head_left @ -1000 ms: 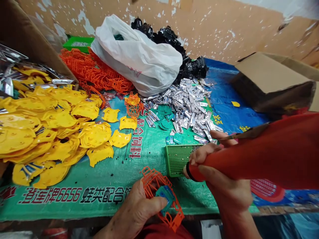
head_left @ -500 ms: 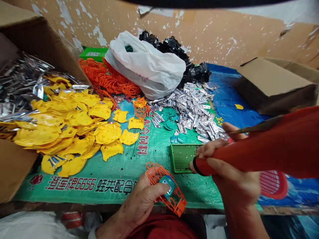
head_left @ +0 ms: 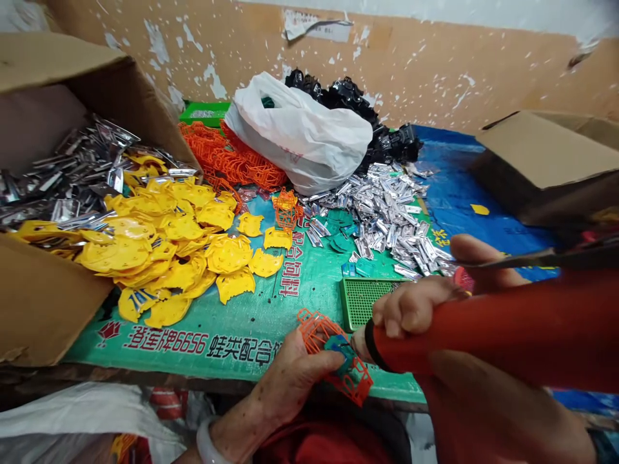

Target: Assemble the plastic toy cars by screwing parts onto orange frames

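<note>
My left hand (head_left: 294, 364) pinches an orange plastic lattice frame (head_left: 360, 385) near the table's front edge, the thumb pressed on a teal plastic piece (head_left: 341, 351) lying in it. Wrapped around a thick red electric screwdriver (head_left: 464, 325), my right hand (head_left: 411, 306) holds it almost level. The tool's tip points left and meets the teal piece or hovers just by it; the exact contact is hidden. Right behind the frame stands a green mesh basket (head_left: 346, 308), partly covered by my right hand.
Yellow plastic pieces (head_left: 174, 225) lie heaped at left before an open cardboard box (head_left: 62, 303). Farther back are orange frames (head_left: 227, 158), a white plastic bag (head_left: 300, 138) and black parts (head_left: 348, 96). Silvery pieces (head_left: 387, 206) spread behind the basket. Another cardboard box (head_left: 541, 154) stands back right.
My right hand has brought the screwdriver down from over the basket to the teal piece in the frame. The camera view has shifted, so everything on the table sits farther right.
</note>
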Tool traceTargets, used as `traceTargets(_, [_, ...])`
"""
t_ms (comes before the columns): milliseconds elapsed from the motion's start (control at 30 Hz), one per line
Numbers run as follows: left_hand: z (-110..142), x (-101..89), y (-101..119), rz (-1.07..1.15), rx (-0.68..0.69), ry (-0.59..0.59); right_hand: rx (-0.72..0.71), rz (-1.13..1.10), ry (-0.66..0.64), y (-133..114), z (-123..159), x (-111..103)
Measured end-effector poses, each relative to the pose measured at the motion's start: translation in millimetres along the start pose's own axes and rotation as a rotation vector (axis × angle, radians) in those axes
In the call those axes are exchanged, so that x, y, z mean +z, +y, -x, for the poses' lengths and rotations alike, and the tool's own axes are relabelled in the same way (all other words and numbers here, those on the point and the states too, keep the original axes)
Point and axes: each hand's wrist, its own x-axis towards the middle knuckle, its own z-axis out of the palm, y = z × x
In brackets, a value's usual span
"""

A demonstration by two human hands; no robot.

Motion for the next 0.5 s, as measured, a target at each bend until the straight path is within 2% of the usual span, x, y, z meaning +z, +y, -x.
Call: traceTargets(500, [-1.2, 0.2, 0.0, 0.056, 0.024, -0.027, 0.05, 0.023, -0.038, 3.5, 4.6, 4.2])
